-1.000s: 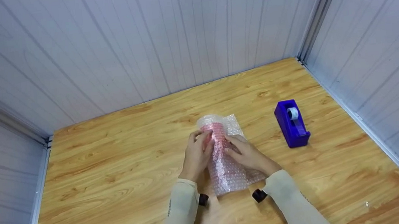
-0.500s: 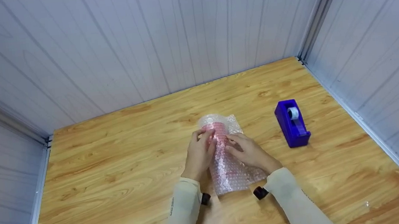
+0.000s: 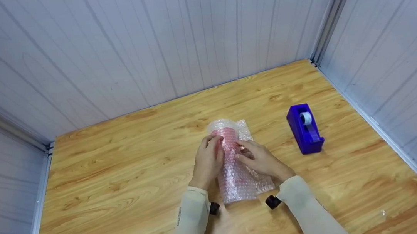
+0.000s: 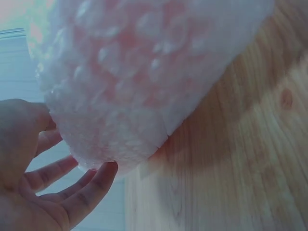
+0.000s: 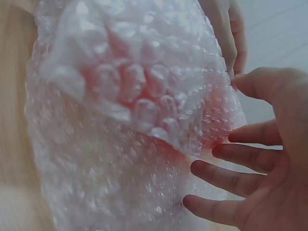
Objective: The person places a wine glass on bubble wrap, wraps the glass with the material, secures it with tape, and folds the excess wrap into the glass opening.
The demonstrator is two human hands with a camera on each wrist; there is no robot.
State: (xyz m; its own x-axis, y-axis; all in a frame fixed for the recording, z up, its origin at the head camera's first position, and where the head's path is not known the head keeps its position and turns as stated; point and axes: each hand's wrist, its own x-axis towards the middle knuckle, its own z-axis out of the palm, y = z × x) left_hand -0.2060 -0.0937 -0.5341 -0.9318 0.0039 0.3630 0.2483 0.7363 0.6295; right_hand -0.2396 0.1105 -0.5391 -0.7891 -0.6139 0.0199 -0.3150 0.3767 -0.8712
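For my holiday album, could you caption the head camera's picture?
Left hand and right hand touching a bubble-wrapped pink item, a blue tape dispenser to the right.

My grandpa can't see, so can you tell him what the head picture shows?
A person's left hand and right hand touch a pink thing wrapped in clear bubble wrap on a wood-grain table. A purple-blue tape dispenser sits to the right.

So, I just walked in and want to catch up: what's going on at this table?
A person has both hands on a pink item covered in clear bubble wrap, lying on the wooden table. The left hand touches the bundle's left side, the right hand its right. Part of the wrap is spread out loose on the right. Farther right stands a blue tape dispenser, with neither hand on it.
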